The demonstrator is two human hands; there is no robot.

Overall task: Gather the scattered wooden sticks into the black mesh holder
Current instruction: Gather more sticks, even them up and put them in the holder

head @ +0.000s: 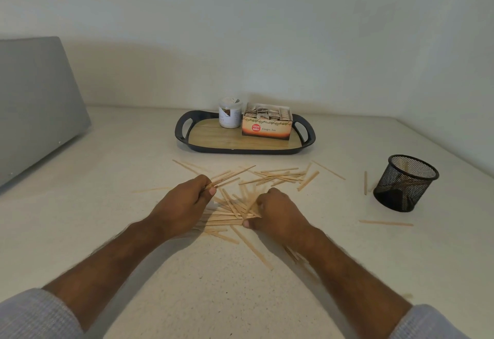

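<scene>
While my left hand (184, 202) grips a bundle of wooden sticks (278, 175), right hand (275, 214) fingers curl on the mid-surface pile; next, I'd carry them to the black mesh holder (405, 182) near the right edge.

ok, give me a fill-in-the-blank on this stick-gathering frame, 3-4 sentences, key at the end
1. The left hand grips a bundle of wooden ____.
2. The black mesh holder stands to the ____ of the right hand.
3. The tea box and the white jar stand on a ____.
4. The printed flavour on the tea box is ____ Tea.

Missing words: sticks; right; tray; Ginger
</scene>
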